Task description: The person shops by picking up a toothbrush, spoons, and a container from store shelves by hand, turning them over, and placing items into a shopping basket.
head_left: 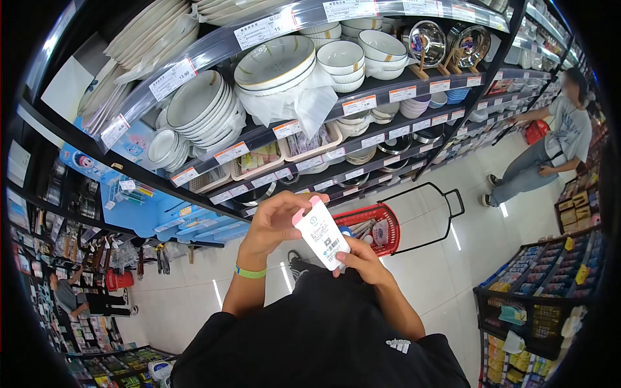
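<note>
A white card-like package point(321, 238) with pink edges, printed text and a barcode is held up in front of my body. My left hand point(275, 223) grips its upper left edge between thumb and fingers, a green band on the wrist. At its lower right corner, my right hand point(362, 260) pinches it with the thumb on the printed face. Just beyond my hands, on the floor, stands a red shopping basket point(392, 227) with a black handle and several items inside. Part of a blue round object shows behind the package.
Shelves ahead hold stacked bowls point(275, 63), plates point(200, 107) and price tags. A person point(556, 139) stands in the aisle at the right, near another red basket point(537, 131). Another person point(70, 296) is at the far left. Display racks point(537, 297) stand at the lower right.
</note>
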